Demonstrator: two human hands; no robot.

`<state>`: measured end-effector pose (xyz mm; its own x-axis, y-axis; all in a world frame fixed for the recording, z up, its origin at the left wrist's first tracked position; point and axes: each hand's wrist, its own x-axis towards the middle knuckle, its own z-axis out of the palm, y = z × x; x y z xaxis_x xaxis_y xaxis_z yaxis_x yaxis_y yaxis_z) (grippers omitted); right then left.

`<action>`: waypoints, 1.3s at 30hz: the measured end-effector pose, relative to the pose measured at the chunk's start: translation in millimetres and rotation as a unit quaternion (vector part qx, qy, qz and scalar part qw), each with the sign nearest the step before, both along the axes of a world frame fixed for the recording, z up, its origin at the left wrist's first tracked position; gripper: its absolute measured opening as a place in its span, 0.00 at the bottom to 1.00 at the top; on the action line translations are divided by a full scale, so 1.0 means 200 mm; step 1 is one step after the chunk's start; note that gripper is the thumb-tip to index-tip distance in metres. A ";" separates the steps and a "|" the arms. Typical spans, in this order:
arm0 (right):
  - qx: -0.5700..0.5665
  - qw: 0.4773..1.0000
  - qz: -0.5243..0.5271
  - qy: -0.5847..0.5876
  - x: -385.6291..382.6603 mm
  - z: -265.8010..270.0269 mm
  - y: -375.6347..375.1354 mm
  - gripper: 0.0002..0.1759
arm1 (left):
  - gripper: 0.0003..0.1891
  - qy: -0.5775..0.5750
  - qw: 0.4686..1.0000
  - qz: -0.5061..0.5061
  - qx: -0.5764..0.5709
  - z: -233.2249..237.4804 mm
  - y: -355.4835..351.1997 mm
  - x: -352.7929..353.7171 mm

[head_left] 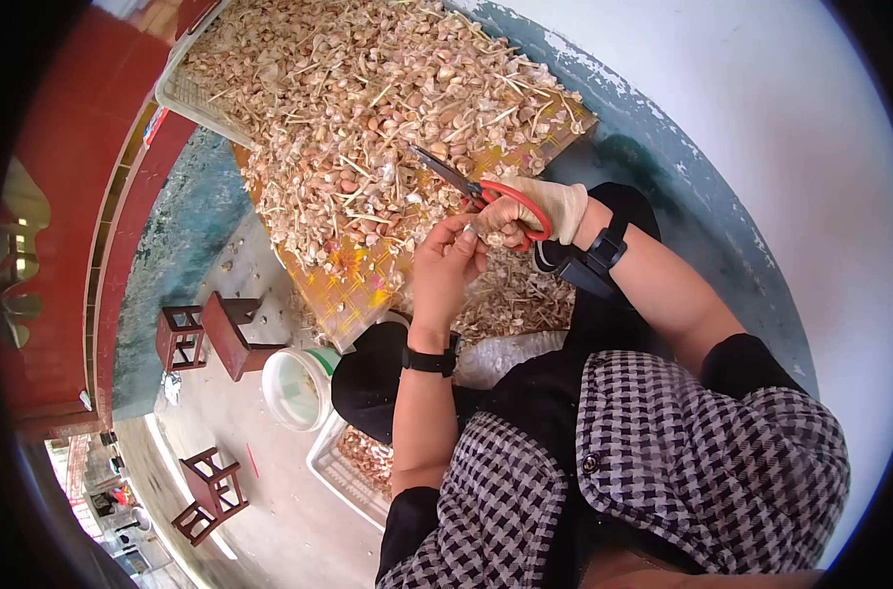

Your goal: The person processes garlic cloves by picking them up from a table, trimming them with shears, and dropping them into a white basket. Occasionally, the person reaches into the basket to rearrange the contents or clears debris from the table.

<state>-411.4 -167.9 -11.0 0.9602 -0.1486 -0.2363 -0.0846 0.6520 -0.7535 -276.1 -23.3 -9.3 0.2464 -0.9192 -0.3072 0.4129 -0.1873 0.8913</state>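
Observation:
My right hand (520,218), in a pale glove with bare fingertips, is closed round red-handled scissors (450,173). Their dark blades point to the upper left over the heap, slightly apart. Close beside it, my bare left hand (446,263) is closed in a pinch on a small whitish piece of garlic (470,228), mostly hidden by the fingers. Both hands meet above the near edge of a yellow patterned tabletop (353,280). On it lies a large heap of garlic cloves (338,128), mixed with dry skins and cut stalks.
A white basket (211,110) borders the heap at the far left. Dry trimmings (525,299) lie below the table edge by my legs. Left of my knee stand a white bucket (294,391) and a tray of garlic (324,461). Wooden stools (211,488) stand on the floor.

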 end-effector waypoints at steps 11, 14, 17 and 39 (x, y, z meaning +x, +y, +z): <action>-0.783 0.569 -0.064 0.243 -0.24 0.23 0.38 0.31 | 0.05 0.176 0.949 0.260 -0.024 0.10 0.14 -0.08; -0.786 0.568 -0.062 0.237 -0.27 0.22 0.38 0.27 | 0.04 0.133 0.962 0.240 -0.009 0.16 0.15 -0.15; -0.779 0.581 -0.044 0.232 -0.28 0.20 0.39 0.26 | 0.04 0.114 0.963 0.241 -0.028 0.12 0.16 -0.15; -0.540 0.791 -0.215 0.192 0.04 -0.01 -0.23 0.14 | 0.10 0.023 0.991 0.122 0.055 -0.17 -0.21 0.28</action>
